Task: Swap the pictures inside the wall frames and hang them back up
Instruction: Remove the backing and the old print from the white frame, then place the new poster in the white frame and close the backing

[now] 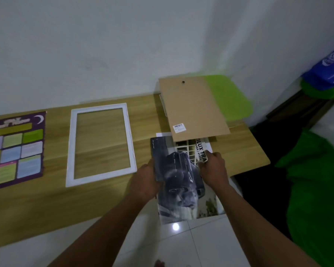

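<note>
A dark car picture [178, 182] lies at the table's front right, hanging over the edge. My left hand [145, 182] grips its left edge and my right hand [213, 168] pinches its right side. A brown backing board [191, 108] with a small hole and a barcode sticker lies tilted just behind it, covering the picture's far end. An empty white frame [100, 144] lies flat in the middle of the table. A purple picture with coloured boxes [15, 149] lies at the far left.
The wooden table [46, 205] stands against a white wall. A green panel [228, 97] lies under the backing board at the back right. Green cloth [314, 189] and a blue item [328, 68] are to the right. White floor tiles [191, 245] lie below.
</note>
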`<state>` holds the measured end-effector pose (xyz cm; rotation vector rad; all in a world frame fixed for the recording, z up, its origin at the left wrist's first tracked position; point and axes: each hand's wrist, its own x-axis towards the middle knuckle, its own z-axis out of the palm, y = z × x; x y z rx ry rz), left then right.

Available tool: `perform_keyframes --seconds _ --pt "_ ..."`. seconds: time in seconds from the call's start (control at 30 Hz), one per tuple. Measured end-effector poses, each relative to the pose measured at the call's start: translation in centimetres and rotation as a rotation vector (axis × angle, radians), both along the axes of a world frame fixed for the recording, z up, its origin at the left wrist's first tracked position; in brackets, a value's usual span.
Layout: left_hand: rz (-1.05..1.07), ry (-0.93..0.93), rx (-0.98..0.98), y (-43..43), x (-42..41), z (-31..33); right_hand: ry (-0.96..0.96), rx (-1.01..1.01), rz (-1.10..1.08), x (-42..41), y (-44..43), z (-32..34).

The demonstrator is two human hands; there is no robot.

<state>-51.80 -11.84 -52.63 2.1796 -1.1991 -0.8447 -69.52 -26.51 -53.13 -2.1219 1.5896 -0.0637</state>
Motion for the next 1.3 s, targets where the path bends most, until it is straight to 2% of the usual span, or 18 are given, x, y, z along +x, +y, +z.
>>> perform_keyframes --seconds 0.07,0.13,0.27,0.4,0.53,0.63,0.97,1.13,1.3 --pt "-0.028 -0.196 0.08 -0.5 -0.5 -0.9 0.101 -0.031 0.048 -0.1 -0.4 -0.3" --pt "-0.079 -0.347 0.077 -0.7 -1.1 -1.7 0.154 -0.051 0.105 -0.4 -0.4 -0.5" --pt "-0.229 -0.484 0.033 -1.1 -1.6 -2.5 0.149 -0.052 0.179 -1.1 0.0 -1.0" --pt "-0.23 -0.447 0.041 -0.8 -1.5 -2.2 0.151 -0.087 0.208 -1.1 0.3 -1.1" --pt "-0.118 -0.318 -0.028 0.5 -0.4 -0.6 0.085 -0.082 0.276 1.0 1.4 0.4" --pt "-0.036 -0.312 -0.025 2.7 2.1 0.7 0.045 -0.048 0.344 4.6 3.2 2.2" --pt "0.33 -0.328 0.037 14.0 19.0 3.6 0.029 -0.039 0.62 24.1 11.9 5.8" --pt "0.452 -0.328 0.016 20.7 28.3 2.1 -0.033 0.023 0.66 34.4 17.9 5.2" --pt "0.538 -0.355 0.035 24.4 35.7 0.2 -0.016 0.069 0.649 42.8 21.9 2.7"
